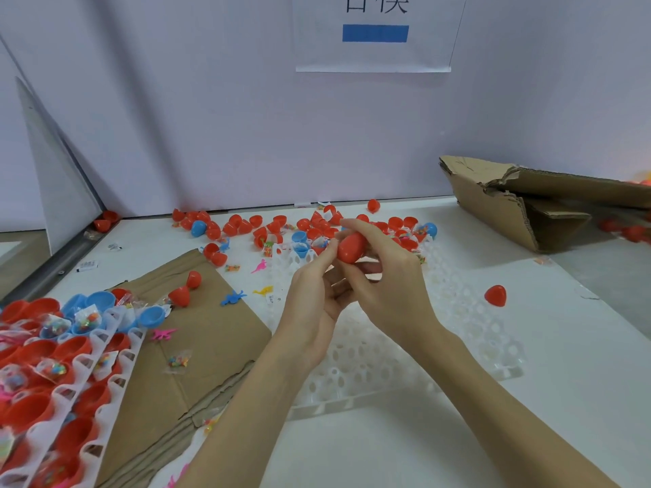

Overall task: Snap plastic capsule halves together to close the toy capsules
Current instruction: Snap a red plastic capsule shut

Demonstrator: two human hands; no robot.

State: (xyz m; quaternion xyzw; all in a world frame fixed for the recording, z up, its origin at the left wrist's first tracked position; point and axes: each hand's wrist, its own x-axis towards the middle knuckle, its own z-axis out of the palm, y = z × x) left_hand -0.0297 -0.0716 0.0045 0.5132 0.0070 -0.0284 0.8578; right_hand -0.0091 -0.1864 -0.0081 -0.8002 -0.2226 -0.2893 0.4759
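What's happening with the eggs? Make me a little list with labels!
Held: a red capsule, gripped by both the left hand and the right hand
Under the hands: a white tray with holes
Left side: trays with open red and blue halves, some holding little bagged toys
Far back: a pile of loose halves, mostly red
Alone on the right: one red half
Right back: a torn cardboard box

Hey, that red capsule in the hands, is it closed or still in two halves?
It looks closed: the red capsule shows as one whole egg shape between the left hand and right hand. Fingers hide part of it, so full seating is unclear.
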